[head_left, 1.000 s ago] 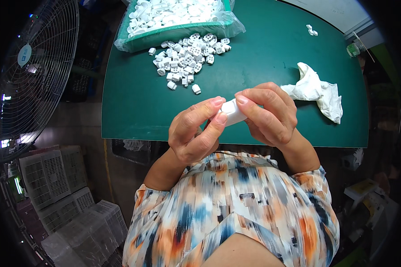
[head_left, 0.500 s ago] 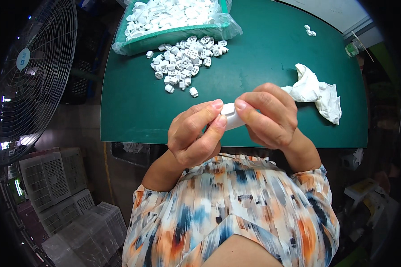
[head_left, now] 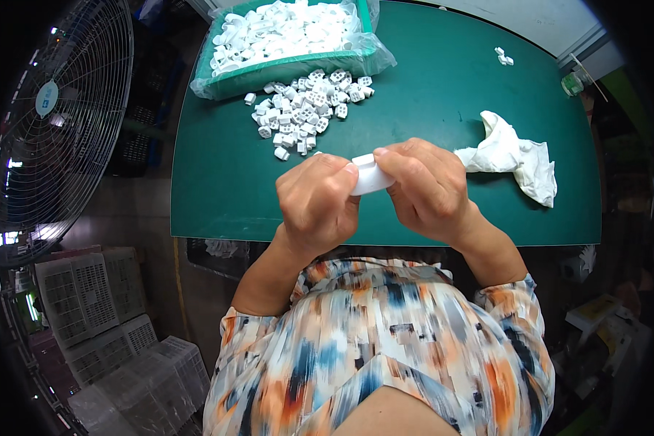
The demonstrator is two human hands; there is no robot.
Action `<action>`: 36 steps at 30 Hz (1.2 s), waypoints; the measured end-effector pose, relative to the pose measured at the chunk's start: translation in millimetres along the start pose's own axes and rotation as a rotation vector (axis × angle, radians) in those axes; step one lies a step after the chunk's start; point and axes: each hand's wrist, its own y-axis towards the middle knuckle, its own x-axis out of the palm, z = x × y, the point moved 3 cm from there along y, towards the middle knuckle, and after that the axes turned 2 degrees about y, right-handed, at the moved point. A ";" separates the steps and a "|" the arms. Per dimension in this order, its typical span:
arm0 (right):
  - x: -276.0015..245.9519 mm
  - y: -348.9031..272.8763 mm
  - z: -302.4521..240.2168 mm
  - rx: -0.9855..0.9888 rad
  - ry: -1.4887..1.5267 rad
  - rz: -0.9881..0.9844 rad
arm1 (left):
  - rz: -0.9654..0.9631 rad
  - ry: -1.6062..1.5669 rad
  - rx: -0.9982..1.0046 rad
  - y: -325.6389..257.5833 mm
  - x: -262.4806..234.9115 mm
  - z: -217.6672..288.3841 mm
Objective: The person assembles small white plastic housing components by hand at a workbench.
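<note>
Between my two hands is a smooth white plastic part (head_left: 371, 180), rounded along its lower side, with a notch or small insert on its upper edge. My left hand (head_left: 318, 200) grips its left end, thumb pressed near the top. At the right end my right hand (head_left: 430, 190) pinches it, thumb on the upper edge. Both hands are closed and hover over the near part of the green table. Beyond them lies a heap of small white blocks with holes (head_left: 305, 109). My fingers cover both ends of the held part.
A green bin (head_left: 283, 67) lined with clear plastic holds many white parts at the far left of the table (head_left: 429, 94). A crumpled white cloth (head_left: 516, 156) lies right, a few white pieces (head_left: 503, 57) far right. A large fan (head_left: 58, 123) and plastic crates (head_left: 94, 298) stand left.
The white part has been turned so its rounded side shows more. Both hands have shifted their grip, with fingers curled more tightly over its ends. The view has shifted slightly.
</note>
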 end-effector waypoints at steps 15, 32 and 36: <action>15.5 -12.7 1.8 0.224 -0.072 0.003 | 0.106 0.090 -0.223 -10.9 17.4 1.2; 35.4 -27.4 15.3 0.430 -0.057 -0.104 | -0.027 0.073 -0.525 -47.0 25.2 -25.4; 33.2 -30.2 12.6 0.529 0.120 -0.094 | -0.034 -0.212 -0.713 -44.0 20.3 -20.0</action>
